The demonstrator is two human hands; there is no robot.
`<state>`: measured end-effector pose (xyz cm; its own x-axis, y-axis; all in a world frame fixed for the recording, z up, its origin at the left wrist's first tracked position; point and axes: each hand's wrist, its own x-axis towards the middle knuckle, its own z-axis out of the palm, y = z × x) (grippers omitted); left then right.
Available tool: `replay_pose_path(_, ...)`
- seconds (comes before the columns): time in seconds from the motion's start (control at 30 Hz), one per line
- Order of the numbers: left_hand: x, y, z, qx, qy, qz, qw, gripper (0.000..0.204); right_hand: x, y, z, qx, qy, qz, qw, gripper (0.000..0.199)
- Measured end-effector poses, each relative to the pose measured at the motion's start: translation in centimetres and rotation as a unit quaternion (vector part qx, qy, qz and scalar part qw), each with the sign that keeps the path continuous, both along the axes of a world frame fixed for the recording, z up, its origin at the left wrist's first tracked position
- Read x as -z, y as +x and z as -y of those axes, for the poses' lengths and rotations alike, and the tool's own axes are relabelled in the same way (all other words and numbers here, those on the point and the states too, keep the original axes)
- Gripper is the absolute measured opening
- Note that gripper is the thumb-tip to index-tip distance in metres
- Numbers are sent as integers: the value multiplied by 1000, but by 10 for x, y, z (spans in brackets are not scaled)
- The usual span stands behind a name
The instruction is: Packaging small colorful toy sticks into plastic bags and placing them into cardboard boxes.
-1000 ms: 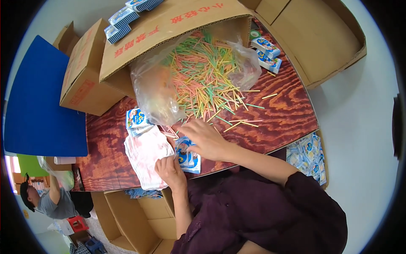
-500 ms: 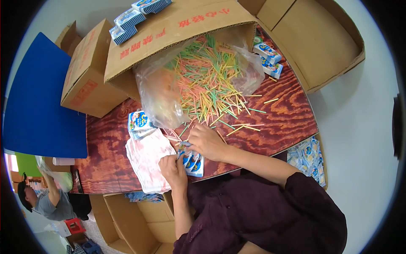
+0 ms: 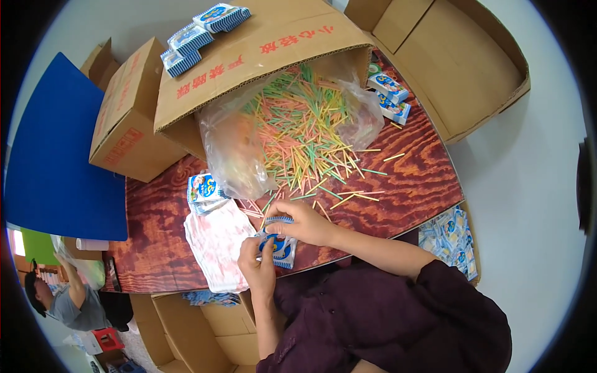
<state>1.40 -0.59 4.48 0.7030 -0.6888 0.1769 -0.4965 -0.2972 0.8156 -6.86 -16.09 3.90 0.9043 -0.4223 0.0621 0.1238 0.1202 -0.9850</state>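
Together, both hands pinch a small blue-and-white packet [image 3: 280,247] at the near edge of the wood-grain table [image 3: 410,180]; the left hand [image 3: 257,264] grips its lower corner between thumb and fingers; the right hand [image 3: 306,222] curls fingertips over its top; just left lies a pink-and-white plastic bag [image 3: 214,244]; coloured sticks [image 3: 305,133] spill from a clear bag beyond.

Sticks [image 3: 305,133] spilled from a plastic bag [image 3: 233,155] inside a tipped box [image 3: 249,59] at the counter's [image 3: 410,180] far side. Packets [image 3: 202,28] lay on that box. A cloth [image 3: 214,245] lay at near left, one packet [image 3: 202,188] just behind it. An open box [image 3: 460,62] stood right.
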Motion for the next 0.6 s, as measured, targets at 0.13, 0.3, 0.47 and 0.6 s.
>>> replay_pose_path(0.13, 5, -4, 11, 5, -7, 55, 998, 8, 2, -4, 10, 30, -172, -43, 984, 16)
replay_pose_path(0.3, 29, -3, 14, -1, 38, 54, 998, 12, 19, -2, 6, 71, -308, -17, 949, 20)
replay_pose_path(0.47, 17, 6, -4, -94, -22, 31, 995, 19, 10, -15, 27, 185, -276, -39, 942, 9)
replay_pose_path(0.6, -8, 2, -16, -123, -71, -63, 988, 25, 3, -33, 35, 127, -343, -118, 923, 13)
